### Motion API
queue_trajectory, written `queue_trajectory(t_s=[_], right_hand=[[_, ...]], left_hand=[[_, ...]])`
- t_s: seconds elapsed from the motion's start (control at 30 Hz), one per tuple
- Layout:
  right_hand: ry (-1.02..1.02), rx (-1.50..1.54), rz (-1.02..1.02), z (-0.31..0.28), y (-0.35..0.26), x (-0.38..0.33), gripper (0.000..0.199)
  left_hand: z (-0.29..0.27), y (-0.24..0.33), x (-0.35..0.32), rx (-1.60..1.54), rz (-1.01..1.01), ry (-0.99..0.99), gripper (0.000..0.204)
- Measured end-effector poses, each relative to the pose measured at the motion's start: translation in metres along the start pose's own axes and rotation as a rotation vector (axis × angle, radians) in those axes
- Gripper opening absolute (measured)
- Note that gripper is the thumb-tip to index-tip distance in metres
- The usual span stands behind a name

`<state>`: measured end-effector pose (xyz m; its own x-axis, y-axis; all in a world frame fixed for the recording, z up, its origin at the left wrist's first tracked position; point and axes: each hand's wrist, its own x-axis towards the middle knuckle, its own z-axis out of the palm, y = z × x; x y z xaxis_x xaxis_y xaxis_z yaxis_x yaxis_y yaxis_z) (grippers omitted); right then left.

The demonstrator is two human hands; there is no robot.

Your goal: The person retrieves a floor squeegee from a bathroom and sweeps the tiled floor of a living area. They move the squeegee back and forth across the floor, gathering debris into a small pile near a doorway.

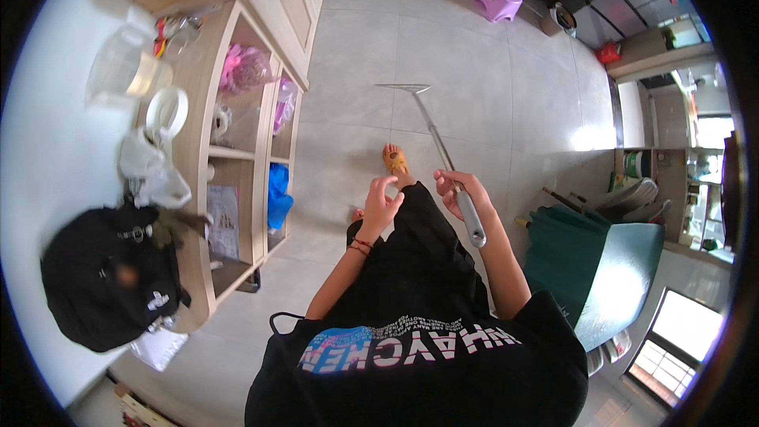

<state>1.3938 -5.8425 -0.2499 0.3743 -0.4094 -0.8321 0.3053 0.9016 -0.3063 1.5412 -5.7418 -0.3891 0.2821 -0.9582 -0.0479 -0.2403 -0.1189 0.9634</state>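
Note:
My right hand [461, 194] grips a long-handled metal tool [439, 142] by its grey handle. The tool's thin shaft slants up and to the left over the floor and ends in a narrow triangular head; what kind of tool it is I cannot tell. Left of it, my left hand [381, 205] is raised with nothing in it, its fingers loosely bent and apart. A red cord circles the left wrist. Below my hands, a foot in a tan sandal [394, 160] stands on the grey tiles.
At left runs a wooden shelf unit [237, 150] bearing a black backpack [111, 277], a white tape roll [167, 112] and plastic tubs. A purple stool [499, 0] and a bin [558, 20] stand far off. A green-covered object [561, 245] is close on my right.

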Motion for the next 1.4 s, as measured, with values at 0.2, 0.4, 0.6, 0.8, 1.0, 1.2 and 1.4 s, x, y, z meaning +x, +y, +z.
queue_trajectory(t_s=[0.2, 0.4, 0.6, 0.8, 1.0, 1.2, 1.4], right_hand=[[-0.213, 0.344, -0.077, -0.062, -0.093, 0.060, 0.018], [-0.143, -0.372, -0.418, -0.064, -0.237, 0.087, 0.030], [-0.202, -0.345, -0.234, -0.013, -0.342, 0.125, 0.046], [-0.309, -0.125, -0.097, 0.077, -0.433, 0.204, 0.031], [-0.292, 0.004, 0.088, 0.169, -0.546, 0.318, 0.007], [-0.220, 0.083, 0.119, 0.270, -0.670, 0.387, 0.003], [-0.166, 0.041, 0.114, 0.306, -0.778, 0.463, 0.013]], left_hand=[[0.031, -0.016, 0.095, 0.008, 0.001, -0.208, 0.034], [0.057, 0.007, 0.288, 0.101, -0.145, -0.299, 0.029], [0.122, 0.110, 0.471, -0.666, -0.752, -0.324, 0.043], [0.146, 0.165, 0.605, -1.146, -0.828, -0.160, 0.039], [0.138, 0.098, 0.776, -1.199, -1.006, -0.038, 0.034], [0.111, 0.107, 0.933, -1.181, -0.822, -0.204, 0.036], [0.096, 0.114, 1.065, -0.949, -0.823, -0.182, 0.034]])
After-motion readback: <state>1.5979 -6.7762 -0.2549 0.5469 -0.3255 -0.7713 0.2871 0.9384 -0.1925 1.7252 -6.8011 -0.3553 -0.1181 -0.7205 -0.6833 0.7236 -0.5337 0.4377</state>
